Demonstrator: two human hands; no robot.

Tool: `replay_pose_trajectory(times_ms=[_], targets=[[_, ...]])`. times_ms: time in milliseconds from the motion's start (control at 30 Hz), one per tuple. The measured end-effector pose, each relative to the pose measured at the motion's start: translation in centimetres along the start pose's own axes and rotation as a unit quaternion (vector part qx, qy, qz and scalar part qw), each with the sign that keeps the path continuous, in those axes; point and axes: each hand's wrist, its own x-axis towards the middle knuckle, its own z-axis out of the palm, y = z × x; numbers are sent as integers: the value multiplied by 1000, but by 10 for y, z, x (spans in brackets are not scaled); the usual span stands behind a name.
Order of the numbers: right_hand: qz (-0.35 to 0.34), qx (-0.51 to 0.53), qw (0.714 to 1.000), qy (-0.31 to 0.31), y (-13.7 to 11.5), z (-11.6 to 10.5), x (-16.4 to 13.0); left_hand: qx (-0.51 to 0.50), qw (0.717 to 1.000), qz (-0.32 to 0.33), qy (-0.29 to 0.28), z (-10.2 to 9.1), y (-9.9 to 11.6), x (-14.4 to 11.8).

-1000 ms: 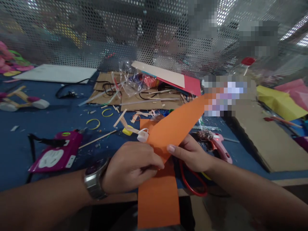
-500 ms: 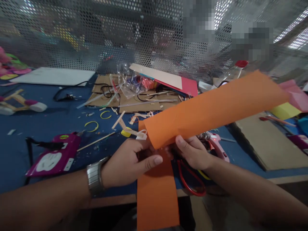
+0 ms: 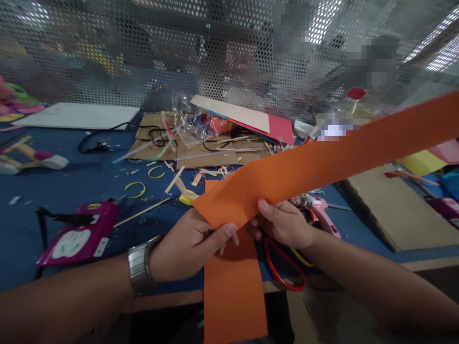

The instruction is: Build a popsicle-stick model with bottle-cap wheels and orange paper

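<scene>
A long orange paper strip (image 3: 315,165) slants up to the right between my hands, its near end curving. My left hand (image 3: 195,243), with a metal watch on the wrist, pinches the strip's lower left corner under the thumb. Farther along its lower edge, my right hand (image 3: 285,222) grips it, thumb on top and fingers behind. Beneath both hands a second orange paper piece (image 3: 234,296) lies across the table edge and hangs toward me. Red-handled scissors (image 3: 287,279) lie partly hidden by my right hand, with a pink glue gun (image 3: 324,217) just beyond.
A purple box with a black cable (image 3: 81,234) sits at left. Yellow rings (image 3: 135,189) and wooden sticks (image 3: 143,211) are scattered mid-table. Cardboard sheets (image 3: 405,210) lie at right, and a perforated metal screen (image 3: 161,52) rises behind. A capped bottle (image 3: 356,98) stands at the back.
My left thumb has closed onto the corner of the orange strip. The strip's near end has shifted left and bent, and its far end now reaches the right edge of view.
</scene>
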Motion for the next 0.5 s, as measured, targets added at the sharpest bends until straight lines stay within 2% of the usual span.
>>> replay_pose_trajectory(times_ms=[133,267,367,500], targets=[[-12,51,995,85,-4,-3,7,-11,1000,-9,-4,0,1,-1],[-18,82,983,165,-9,-7,13,46,998,47,-18,0,1,-4],[-22,92,973,213,-10,-13,16,62,992,87,-72,0,-1,-7],[-25,101,960,260,-10,-22,20,35,978,131,-158,2,-8,-13]])
